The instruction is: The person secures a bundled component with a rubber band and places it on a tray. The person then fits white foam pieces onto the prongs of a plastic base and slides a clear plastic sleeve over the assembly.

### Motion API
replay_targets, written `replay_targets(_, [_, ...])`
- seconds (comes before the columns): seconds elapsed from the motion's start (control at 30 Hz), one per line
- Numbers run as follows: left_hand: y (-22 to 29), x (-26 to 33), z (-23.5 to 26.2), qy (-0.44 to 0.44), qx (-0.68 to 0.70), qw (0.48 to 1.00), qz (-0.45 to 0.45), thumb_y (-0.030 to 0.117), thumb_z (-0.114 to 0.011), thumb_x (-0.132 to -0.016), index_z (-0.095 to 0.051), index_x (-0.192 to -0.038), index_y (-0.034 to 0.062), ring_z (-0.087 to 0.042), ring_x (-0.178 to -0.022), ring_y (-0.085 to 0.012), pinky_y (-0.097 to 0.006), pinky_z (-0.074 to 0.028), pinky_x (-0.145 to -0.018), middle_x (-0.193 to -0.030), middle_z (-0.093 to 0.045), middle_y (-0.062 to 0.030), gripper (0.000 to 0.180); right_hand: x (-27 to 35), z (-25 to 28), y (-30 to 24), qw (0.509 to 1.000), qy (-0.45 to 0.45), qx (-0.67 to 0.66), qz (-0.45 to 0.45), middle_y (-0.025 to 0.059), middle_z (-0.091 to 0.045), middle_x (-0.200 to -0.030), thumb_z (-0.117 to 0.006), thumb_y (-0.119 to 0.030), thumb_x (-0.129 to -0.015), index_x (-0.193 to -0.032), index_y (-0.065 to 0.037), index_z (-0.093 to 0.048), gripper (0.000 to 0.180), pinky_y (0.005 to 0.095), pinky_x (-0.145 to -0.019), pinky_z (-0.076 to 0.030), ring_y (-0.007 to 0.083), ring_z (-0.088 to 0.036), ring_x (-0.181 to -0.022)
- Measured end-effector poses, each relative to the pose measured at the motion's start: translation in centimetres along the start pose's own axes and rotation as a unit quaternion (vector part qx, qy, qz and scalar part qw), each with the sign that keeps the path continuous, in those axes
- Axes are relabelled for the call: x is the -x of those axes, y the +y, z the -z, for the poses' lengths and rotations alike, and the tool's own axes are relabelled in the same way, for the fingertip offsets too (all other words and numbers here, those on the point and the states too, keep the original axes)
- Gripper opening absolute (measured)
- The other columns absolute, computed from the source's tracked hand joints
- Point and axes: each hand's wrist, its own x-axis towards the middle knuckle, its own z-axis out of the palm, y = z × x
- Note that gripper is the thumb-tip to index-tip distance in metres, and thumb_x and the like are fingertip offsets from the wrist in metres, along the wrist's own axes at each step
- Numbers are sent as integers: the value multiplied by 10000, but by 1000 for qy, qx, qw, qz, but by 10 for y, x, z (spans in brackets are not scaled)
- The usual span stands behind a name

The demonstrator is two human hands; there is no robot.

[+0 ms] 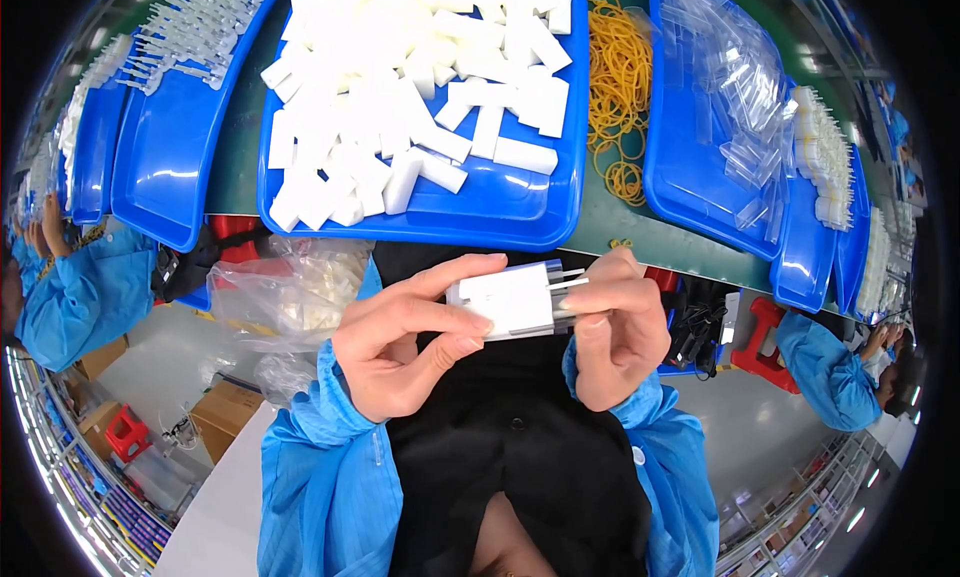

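My left hand and my right hand hold a small white rectangular block between them, above my lap. Left thumb and fingers grip its left end. My right fingers pinch its right end, where a clear sleeve and thin white sticks poke out. A blue tray heaped with the same white blocks lies on the green table just beyond my hands.
Yellow rubber bands lie on the table right of the tray. A blue tray of clear bags is at the right, another tray with clear pieces at the left. A plastic bag hangs by my left. Co-workers in blue sit on both sides.
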Motion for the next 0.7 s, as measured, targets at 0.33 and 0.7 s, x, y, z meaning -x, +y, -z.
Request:
replay_targets(0.33, [-2,1,1,-4,-5,1000,-18,-43,-659,-745,-619,-880,-23,-596,-981,-320,-342,-519,-785,-1120,-546,-278,142,0,-1,-3,999,-22,33,-18,91,-577,-732,-635,-24,-749,-872,-7,-595,131,249,-536,-350,151,-454,-602])
replay_targets(0.7, [-3,4,1,33,109,992,58,-83,-663,-717,-550,-996,-55,-552,-1055,-323,-368,-521,-817,-1165,-504,-295,302,-8,12,-7,994,-61,87,-29,83,-603,-818,-665,-30,-725,-948,-2,-590,237,238,-570,-371,153,-500,-695])
